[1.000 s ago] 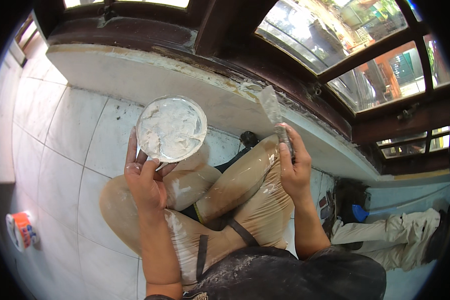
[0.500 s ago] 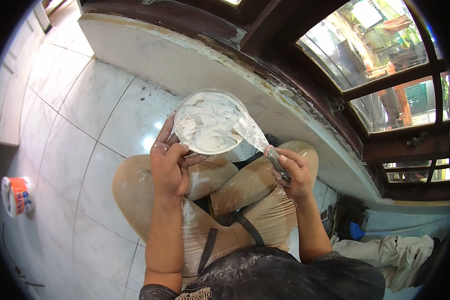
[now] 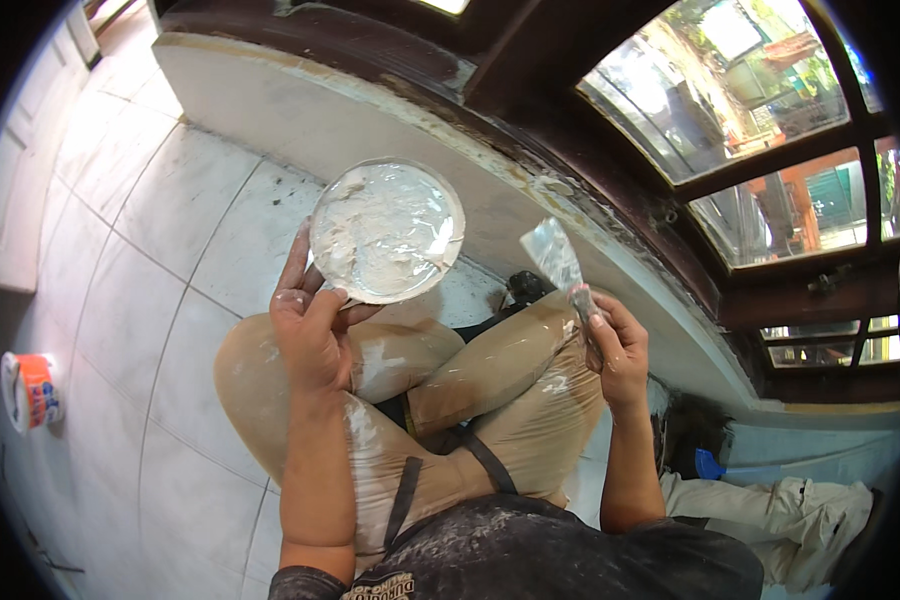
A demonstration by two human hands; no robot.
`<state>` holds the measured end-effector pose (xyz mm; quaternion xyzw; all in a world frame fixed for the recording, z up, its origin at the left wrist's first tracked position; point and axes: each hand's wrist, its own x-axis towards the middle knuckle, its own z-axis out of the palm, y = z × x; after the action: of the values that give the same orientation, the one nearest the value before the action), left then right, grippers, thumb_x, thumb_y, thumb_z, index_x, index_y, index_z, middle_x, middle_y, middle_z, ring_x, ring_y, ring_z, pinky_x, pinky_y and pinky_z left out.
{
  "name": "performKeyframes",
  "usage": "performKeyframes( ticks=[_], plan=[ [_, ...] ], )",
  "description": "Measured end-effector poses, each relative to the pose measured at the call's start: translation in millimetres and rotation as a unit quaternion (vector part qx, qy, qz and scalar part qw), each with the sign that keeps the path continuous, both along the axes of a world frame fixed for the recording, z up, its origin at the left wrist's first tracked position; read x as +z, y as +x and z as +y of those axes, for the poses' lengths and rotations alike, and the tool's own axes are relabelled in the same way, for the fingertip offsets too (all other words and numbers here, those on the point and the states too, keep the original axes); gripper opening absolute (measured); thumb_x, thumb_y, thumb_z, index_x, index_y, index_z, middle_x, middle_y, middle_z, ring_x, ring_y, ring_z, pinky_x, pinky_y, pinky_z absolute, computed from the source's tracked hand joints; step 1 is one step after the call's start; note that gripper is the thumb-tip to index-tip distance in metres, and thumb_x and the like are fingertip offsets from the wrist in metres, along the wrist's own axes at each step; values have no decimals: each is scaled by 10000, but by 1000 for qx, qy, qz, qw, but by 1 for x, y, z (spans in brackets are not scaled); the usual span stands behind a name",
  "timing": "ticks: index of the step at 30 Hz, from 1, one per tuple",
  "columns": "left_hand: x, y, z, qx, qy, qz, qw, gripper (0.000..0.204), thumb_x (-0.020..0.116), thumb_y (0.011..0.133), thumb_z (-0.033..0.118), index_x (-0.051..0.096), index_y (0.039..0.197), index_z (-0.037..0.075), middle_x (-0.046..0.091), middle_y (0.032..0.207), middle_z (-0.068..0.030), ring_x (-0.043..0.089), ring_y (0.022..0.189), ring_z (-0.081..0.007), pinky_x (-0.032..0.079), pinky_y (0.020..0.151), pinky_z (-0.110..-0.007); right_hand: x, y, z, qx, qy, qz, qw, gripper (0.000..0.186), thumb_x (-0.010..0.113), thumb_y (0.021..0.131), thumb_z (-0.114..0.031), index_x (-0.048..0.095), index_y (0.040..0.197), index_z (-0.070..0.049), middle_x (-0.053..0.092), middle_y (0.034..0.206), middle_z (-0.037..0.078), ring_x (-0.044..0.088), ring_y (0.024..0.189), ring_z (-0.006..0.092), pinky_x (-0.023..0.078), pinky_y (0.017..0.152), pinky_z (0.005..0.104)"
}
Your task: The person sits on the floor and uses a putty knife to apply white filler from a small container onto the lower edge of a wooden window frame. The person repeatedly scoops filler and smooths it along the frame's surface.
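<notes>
My left hand (image 3: 313,318) grips the near left edge of a round lid (image 3: 455,205) spread with white putty (image 3: 375,235). Its thumb lies over the rim, and the other fingers go underneath, partly hidden. My right hand (image 3: 618,345) is closed around the handle of a putty knife (image 3: 555,257), whose blade points up and to the left with white smears on it. A gap separates the blade from the lid. Both are held up in front of my crossed legs (image 3: 470,400), whose tan trousers carry white smears.
A low wall (image 3: 300,100) runs diagonally beyond my knees, below a dark wooden window frame (image 3: 620,160) with glass panes. At the left, a white and orange tub (image 3: 32,392) stands on the tiled floor (image 3: 200,450), near a white door (image 3: 15,190). Light-coloured trousers (image 3: 770,515) lie at the lower right.
The putty knife has come away from the putty and moved right, its blade now tilted upward. The lid has shifted up and to the left in my left hand.
</notes>
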<state>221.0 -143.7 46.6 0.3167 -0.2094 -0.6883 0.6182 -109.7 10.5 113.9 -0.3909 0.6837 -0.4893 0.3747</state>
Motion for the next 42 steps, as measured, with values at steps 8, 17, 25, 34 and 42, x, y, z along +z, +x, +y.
performKeyframes(
  ticks=[8, 17, 25, 34, 42],
  plan=[
    [18, -4, 4, 3, -11, -44, 999, 827, 518, 894, -103, 374, 1708, -134, 670, 1497, -348, 800, 1220, -406, 779, 858, -455, -3, 64, -24, -108, -5, 145, 984, 638, 552, 1148, -95, 365, 1740, 50, 616, 1562, 222, 616, 1375, 300, 444, 1229, 428],
    [19, 6, 1, 12, -15, -51, 998, 873, 533, 855, -61, 366, 1709, -139, 633, 1542, -358, 753, 1308, -453, 768, 906, -490, -41, 125, -93, -151, -32, 49, 987, 902, 584, 1158, -179, 12, 1809, 69, 393, 1715, 331, 491, 1522, 383, 346, 1333, 484],
    [5, 38, -7, 70, -22, -58, 996, 827, 585, 929, 69, 410, 1730, -31, 585, 1627, -290, 667, 1431, -429, 637, 1148, -564, -17, 167, -178, -148, -86, -208, 963, 1062, 533, 1185, -124, -382, 1718, -39, -3, 1888, 310, 693, 849, 217, 639, 728, 352],
    [6, 75, -14, 207, -7, -54, 977, 809, 596, 949, 113, 419, 1723, -43, 537, 1660, -286, 622, 1475, -403, 579, 1235, -521, -25, 209, -232, -150, -136, -187, 961, 1040, 504, 1194, -104, -403, 1694, -16, -36, 1724, 261, 604, 1167, 305, 608, 838, 378],
    [-7, 89, -19, 244, -24, -75, 967, 836, 602, 939, 162, 417, 1731, -29, 502, 1693, -264, 577, 1515, -406, 560, 1235, -527, -4, 251, -234, -93, -123, -265, 952, 1036, 511, 1208, -155, -381, 1734, -123, 473, 1075, 125, 558, 711, 178, 570, 595, 360]
  ],
)
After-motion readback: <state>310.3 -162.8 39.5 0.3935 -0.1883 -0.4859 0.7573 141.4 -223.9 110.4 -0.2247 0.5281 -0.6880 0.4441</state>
